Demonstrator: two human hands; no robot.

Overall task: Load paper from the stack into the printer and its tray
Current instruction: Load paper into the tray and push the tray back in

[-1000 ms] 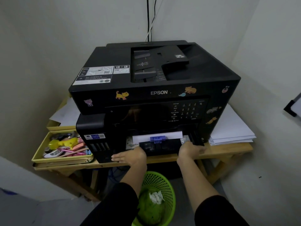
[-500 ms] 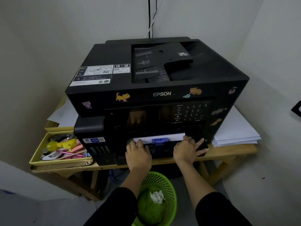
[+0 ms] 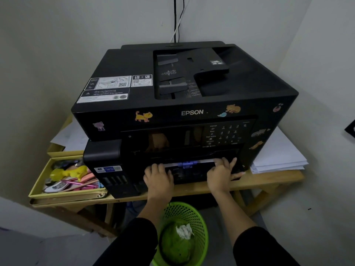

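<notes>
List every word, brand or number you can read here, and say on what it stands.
"EPSON": front of the printer.
Warning label on the printer's top: too small to read.
Keypad: blurred.
Blue label on the ink tank: unreadable.

- The printer is black plastic, mostly matt, with a glossier dark panel across its front.
- Its paper tray is the same black plastic, with a small blue plastic clip.
- The stack of paper is plain white and matt.
- The table is pale, bare, smooth wood.
- The basket is bright green plastic mesh with a slight shine.
- The sleeves are matt black cloth.
- The yellow box has a faint sheen; its material is unclear.
</notes>
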